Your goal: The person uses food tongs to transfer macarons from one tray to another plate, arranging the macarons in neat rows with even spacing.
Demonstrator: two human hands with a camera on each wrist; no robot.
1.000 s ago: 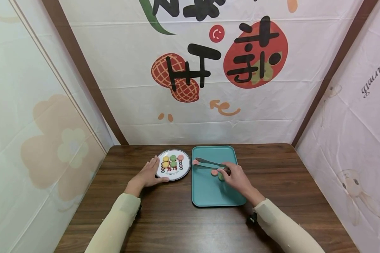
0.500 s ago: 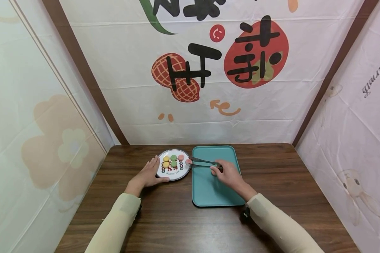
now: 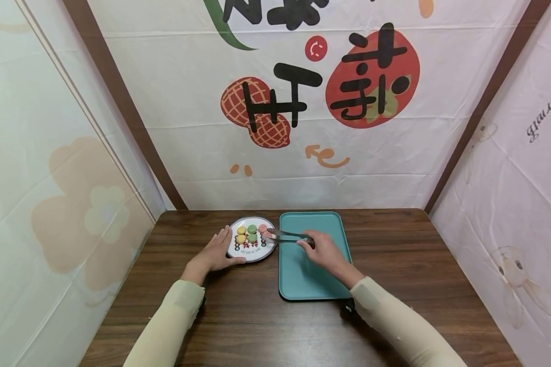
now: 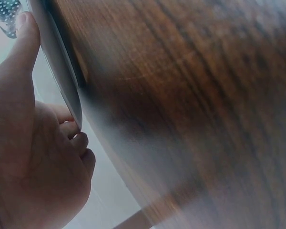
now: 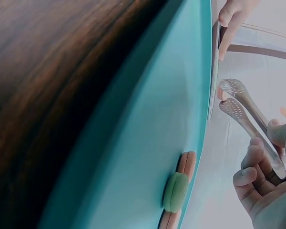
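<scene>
My left hand (image 3: 216,251) rests against the left rim of a white plate (image 3: 240,254), fingers extended, thumb by the near edge. Yellow macarons (image 3: 241,238), green macarons (image 3: 252,229) and a pink macaron (image 3: 263,228) sit on the plate. My right hand (image 3: 325,251) holds metal tongs (image 3: 290,234), which reach over the plate's right side. Between the perforated tong tips is another pink macaron (image 5: 222,91). Below the right hand, a green macaron (image 5: 175,192) and pink macarons (image 5: 187,163) stand in a row on the teal tray (image 3: 307,285); the hand hides them in the head view.
The tray lies just right of the plate on a dark wooden table (image 3: 239,326). A printed white cloth (image 3: 202,153) hangs behind the table, and more cloth closes off both sides.
My right hand and the tongs have moved left, carrying the pink macaron from the tray's left edge to over the plate's right side. My left hand has stayed at the plate.
</scene>
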